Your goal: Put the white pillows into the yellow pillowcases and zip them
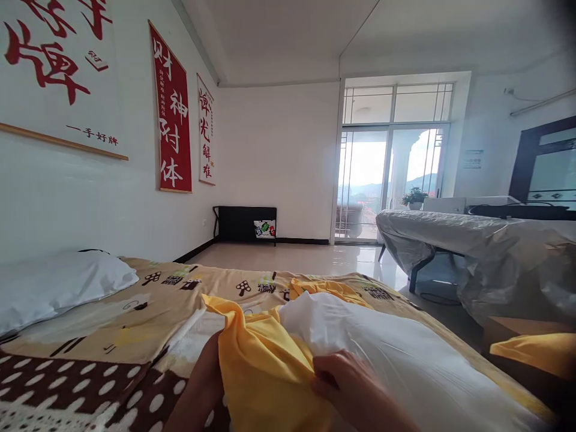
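Observation:
A white pillow [396,354] lies on the bed in front of me, partly inside a yellow pillowcase [261,366]. My right hand [355,390] pinches the edge of the yellow fabric against the pillow, fingers closed. My left hand [202,384] reaches under the yellow fabric; only the forearm and wrist show, the fingers are hidden.
A patterned bedspread [135,318] covers the bed. A second white pillow [58,285] lies at the left by the wall. A plastic-covered table [472,246] stands to the right. More yellow cloth [535,351] sits at the right edge. Tiled floor [297,258] leads to glass balcony doors [387,180].

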`<state>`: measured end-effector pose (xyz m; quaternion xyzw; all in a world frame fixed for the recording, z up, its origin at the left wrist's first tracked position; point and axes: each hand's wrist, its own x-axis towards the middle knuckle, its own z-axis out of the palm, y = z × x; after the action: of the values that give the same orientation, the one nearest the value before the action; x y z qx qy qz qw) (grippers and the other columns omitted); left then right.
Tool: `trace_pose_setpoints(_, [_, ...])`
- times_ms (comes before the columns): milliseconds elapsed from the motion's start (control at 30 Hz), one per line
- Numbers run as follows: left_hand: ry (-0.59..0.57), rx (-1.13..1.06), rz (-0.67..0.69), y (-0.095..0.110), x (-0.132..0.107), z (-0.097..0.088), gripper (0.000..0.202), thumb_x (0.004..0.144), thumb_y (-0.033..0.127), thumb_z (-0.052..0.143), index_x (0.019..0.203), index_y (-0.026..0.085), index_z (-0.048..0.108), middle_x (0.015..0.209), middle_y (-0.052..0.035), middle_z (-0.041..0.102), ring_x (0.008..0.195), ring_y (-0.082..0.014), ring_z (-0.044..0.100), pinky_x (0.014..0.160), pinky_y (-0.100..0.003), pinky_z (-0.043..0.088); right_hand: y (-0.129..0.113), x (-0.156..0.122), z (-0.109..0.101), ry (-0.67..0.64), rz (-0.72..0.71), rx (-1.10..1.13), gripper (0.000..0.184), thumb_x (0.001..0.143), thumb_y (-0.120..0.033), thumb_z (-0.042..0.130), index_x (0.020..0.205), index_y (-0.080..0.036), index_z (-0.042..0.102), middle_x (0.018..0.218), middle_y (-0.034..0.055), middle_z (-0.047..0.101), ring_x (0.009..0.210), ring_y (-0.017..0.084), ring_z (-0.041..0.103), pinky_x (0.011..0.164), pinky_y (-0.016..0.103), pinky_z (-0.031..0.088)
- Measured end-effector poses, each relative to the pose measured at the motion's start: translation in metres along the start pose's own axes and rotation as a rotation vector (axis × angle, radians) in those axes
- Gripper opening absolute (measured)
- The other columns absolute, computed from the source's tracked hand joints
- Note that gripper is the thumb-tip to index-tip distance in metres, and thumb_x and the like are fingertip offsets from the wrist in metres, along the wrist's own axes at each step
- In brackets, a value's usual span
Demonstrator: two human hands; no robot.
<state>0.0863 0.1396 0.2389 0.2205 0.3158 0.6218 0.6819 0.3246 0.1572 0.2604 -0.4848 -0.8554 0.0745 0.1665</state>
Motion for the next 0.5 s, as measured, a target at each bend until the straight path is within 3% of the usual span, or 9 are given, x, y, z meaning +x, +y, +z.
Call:
trace_pose_setpoints(100, [0.118,0.097,0.072,-0.004,-0.009,0.004,0.024,0.065,0.033,0.070,0.072,0.010,0.065,0.059,-0.0061,0.065,0.060,-0.0204,0.063,0.056,-0.027,0.049,0.000,-0.005,0.000,-0.038,-0.009,0.030,0.013,0.073,-0.021,0.060,0.060,-0.021,0.061,0.071,0.0012,0.066,0.071,0.017,0.057,0.061,0.025,0.033])
trace_pose_setpoints(167, [0.139,0.253,0.178,-0.007,-0.018,0.010,0.022,0.058,0.027,0.075,0.069,0.012,0.065,0.057,-0.0036,0.065,0.056,-0.0177,0.061,0.054,-0.025,0.046,-0.006,-0.005,-0.001,0.112,-0.034,0.132,0.012,0.078,-0.026,0.058,0.068,-0.022,0.065,0.075,0.0023,0.068,0.073,0.019,0.059,0.066,0.027,0.038])
trace_pose_setpoints(233, [0.077,0.405,0.237,-0.010,-0.029,0.018,0.025,0.055,0.023,0.078,0.075,0.012,0.068,0.064,-0.0041,0.068,0.062,-0.0189,0.062,0.058,-0.026,0.047,-0.015,-0.003,-0.001,0.354,-0.111,0.297,0.020,0.087,-0.031,0.049,0.081,-0.023,0.067,0.084,0.0042,0.069,0.079,0.019,0.061,0.072,0.028,0.042])
trace_pose_setpoints(300, [0.017,0.496,0.242,-0.014,-0.038,0.026,0.033,0.055,0.026,0.079,0.083,0.013,0.070,0.074,-0.0062,0.071,0.073,-0.0227,0.064,0.065,-0.029,0.049,-0.026,0.000,0.003,0.486,-0.203,0.425,0.028,0.092,-0.032,0.041,0.089,-0.023,0.067,0.091,0.0058,0.069,0.083,0.018,0.061,0.077,0.028,0.043])
trace_pose_setpoints(333, [0.008,0.526,0.253,-0.017,-0.041,0.029,0.036,0.054,0.027,0.080,0.085,0.013,0.070,0.078,-0.0069,0.072,0.078,-0.0242,0.065,0.069,-0.030,0.049,-0.031,0.002,0.006,0.470,-0.247,0.457,0.028,0.092,-0.030,0.040,0.088,-0.022,0.067,0.089,0.0058,0.069,0.082,0.017,0.061,0.077,0.027,0.043])
trace_pose_setpoints(500, [0.135,0.600,0.302,-0.028,-0.042,0.029,0.039,0.057,0.041,0.080,0.082,0.012,0.070,0.079,-0.0089,0.071,0.084,-0.0272,0.064,0.074,-0.034,0.050,-0.047,0.010,0.019,0.107,-0.428,0.604,0.018,0.078,-0.015,0.049,0.077,-0.021,0.067,0.078,0.0012,0.066,0.072,0.013,0.056,0.068,0.021,0.042])
